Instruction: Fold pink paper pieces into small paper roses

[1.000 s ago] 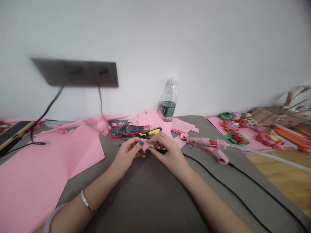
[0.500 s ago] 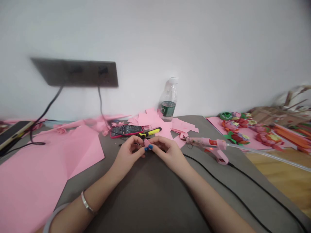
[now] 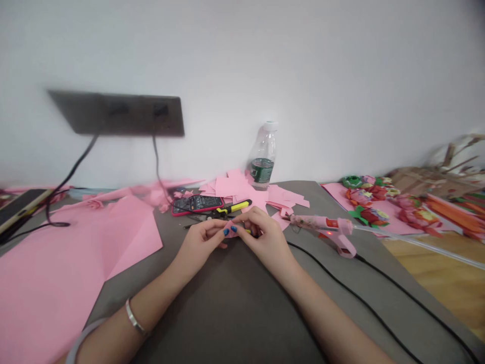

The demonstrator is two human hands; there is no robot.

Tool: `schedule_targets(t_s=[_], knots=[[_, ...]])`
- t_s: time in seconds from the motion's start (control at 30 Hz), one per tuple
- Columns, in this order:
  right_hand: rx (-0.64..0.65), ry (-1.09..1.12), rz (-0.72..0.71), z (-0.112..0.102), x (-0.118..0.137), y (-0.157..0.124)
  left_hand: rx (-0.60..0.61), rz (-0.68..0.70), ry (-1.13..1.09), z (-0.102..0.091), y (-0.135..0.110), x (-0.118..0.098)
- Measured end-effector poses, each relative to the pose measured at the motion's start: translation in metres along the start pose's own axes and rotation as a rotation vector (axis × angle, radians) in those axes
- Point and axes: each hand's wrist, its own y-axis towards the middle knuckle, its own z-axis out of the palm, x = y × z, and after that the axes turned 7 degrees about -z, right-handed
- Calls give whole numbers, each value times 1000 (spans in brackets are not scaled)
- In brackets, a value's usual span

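Observation:
A small folded piece of pink paper (image 3: 229, 227) is pinched between my two hands over the grey table (image 3: 227, 303). My left hand (image 3: 206, 236) is closed on its left side, thumb and fingertips together. On the other side, my right hand (image 3: 263, 230) grips it the same way, the two blue-nailed thumbs nearly touching. My fingers cover much of the paper. Just behind my hands lie a yellow and black cutter (image 3: 237, 206) and a phone (image 3: 197, 203) in a pink case. Cut pink paper pieces (image 3: 257, 199) are scattered further back.
A pink glue gun (image 3: 326, 225) with a lit red light lies at the right, its black cord trailing forward. A bottle (image 3: 263, 156) stands by the wall. Large pink paper (image 3: 64, 268) covers the left. Paper flowers (image 3: 373, 215) lie far right, and a socket panel (image 3: 121, 115) is on the wall.
Both hands stay in about the same place. My right fingers have shifted up slightly on the pink paper, and more of it shows above my thumbs.

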Motion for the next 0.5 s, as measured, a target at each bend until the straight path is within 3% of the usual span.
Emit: schedule_targets(t_s=[0.23,0.5], knots=[[39,2,74,8,-1,-5,25,60,104,4,-2,4],[27,29,78,8,-3,-3,-24,15,46,2,-1,4]])
